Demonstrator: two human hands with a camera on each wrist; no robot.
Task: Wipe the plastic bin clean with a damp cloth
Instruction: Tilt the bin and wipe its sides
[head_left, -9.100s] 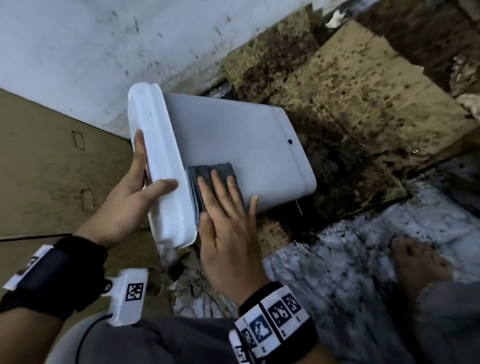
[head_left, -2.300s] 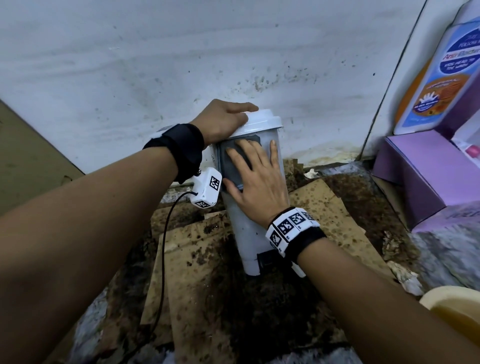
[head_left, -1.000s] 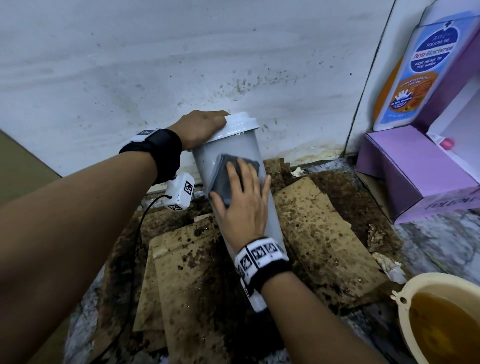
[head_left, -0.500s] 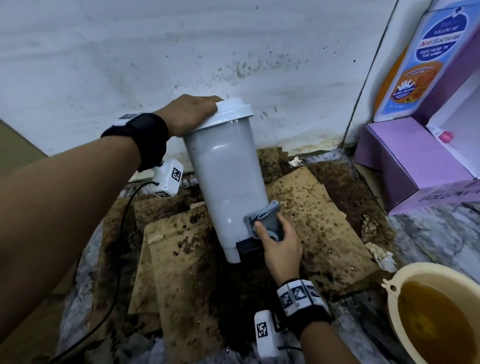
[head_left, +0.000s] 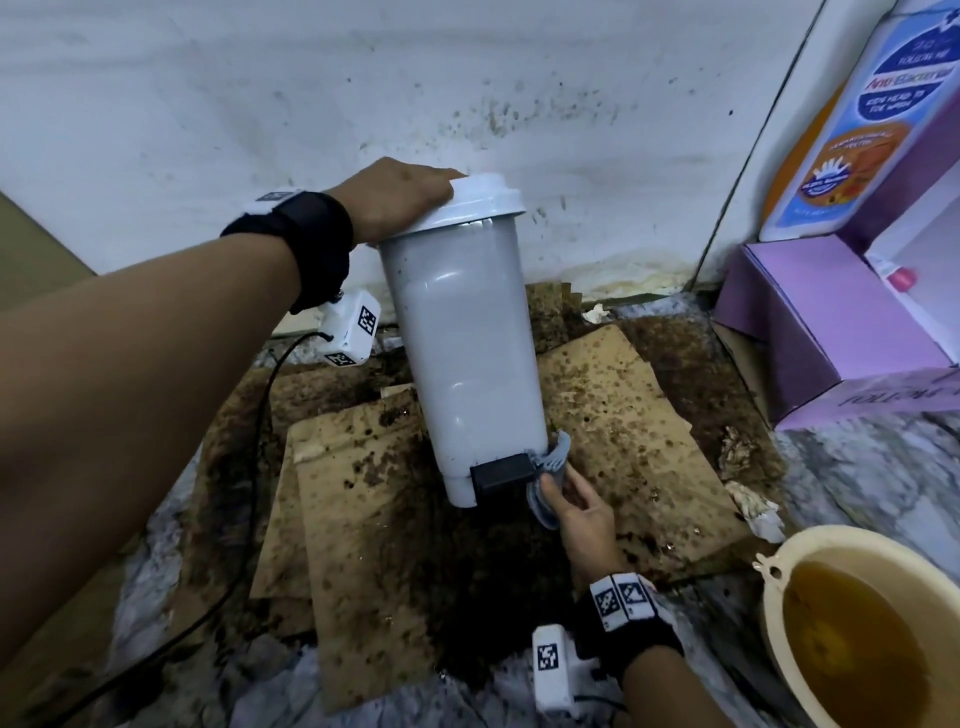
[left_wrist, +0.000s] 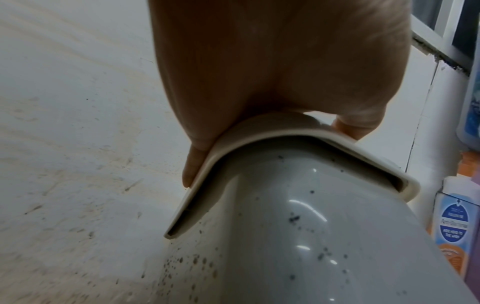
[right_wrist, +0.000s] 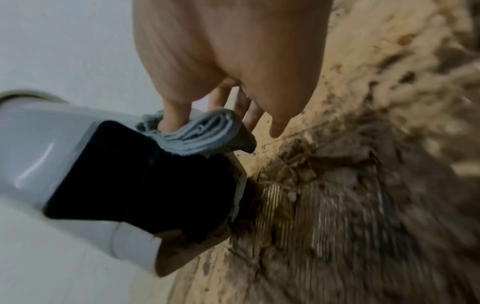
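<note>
Centrally, the tilted plastic bin (head_left: 467, 338) stands on stained cardboard (head_left: 623, 415); left hand (head_left: 400, 195) clasps its lid (head_left: 483, 200), right hand (head_left: 582, 514) pinches the grey cloth (head_left: 555, 456) against its base beside the black pedal (head_left: 501, 473).

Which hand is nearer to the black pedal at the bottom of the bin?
Right. The right hand holds the cloth just beside the black pedal; the left hand grips the lid, at the bin's top end.

Yellow basin (head_left: 852, 534) runs off the edge; cardboard (right_wrist: 363, 205) is smeared with blur
</note>
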